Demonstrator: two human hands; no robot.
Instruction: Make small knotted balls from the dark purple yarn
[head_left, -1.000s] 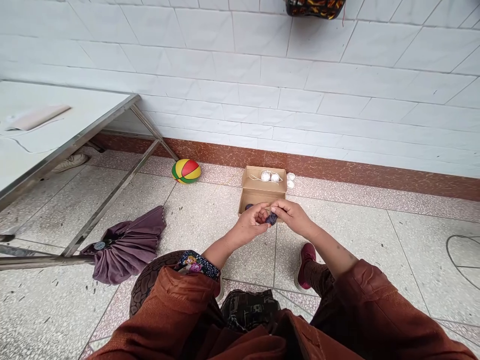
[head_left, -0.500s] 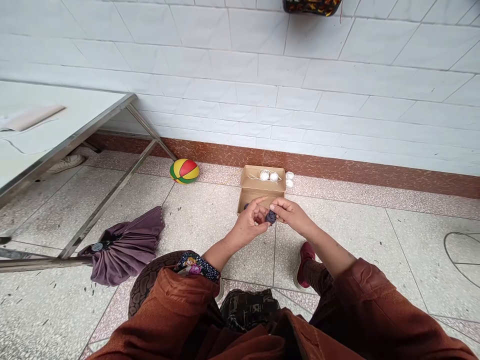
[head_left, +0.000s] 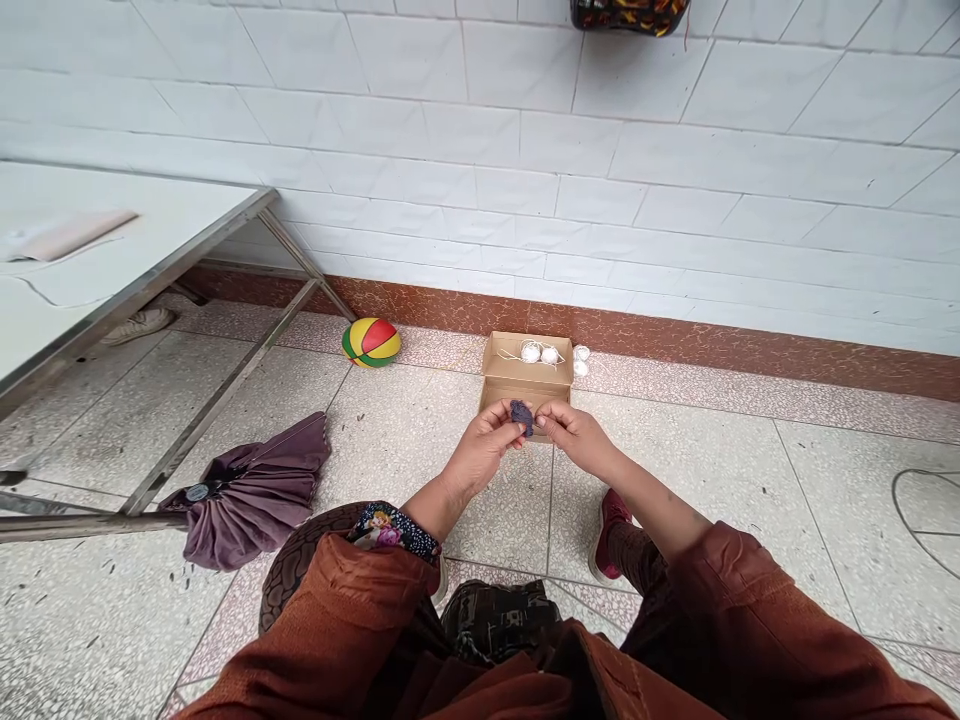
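A small dark purple ball of yarn [head_left: 521, 416] sits in my left hand [head_left: 487, 440], gripped between the thumb and fingers. Just to its right, my right hand [head_left: 570, 432] is closed in a pinch; whatever lies between its fingertips is too small to see. Both hands are above the near half of an open cardboard box [head_left: 491, 393] on the floor, hiding part of its inside. Two white yarn balls [head_left: 540, 353] with loose strands lie in the box's far half. More white balls [head_left: 581, 360] rest on the floor against its right side.
A yellow, red and green ball [head_left: 372, 342] lies by the wall. To the left stand a metal-framed table [head_left: 187, 225] and a folded purple umbrella [head_left: 259, 490]. A wire loop [head_left: 900, 510] is at the right. My shoe [head_left: 611, 535] is below my right forearm.
The purple yarn ball has moved slightly left and up, from between both hands into my left hand's grip. My right hand has come off the ball and now pinches beside it.
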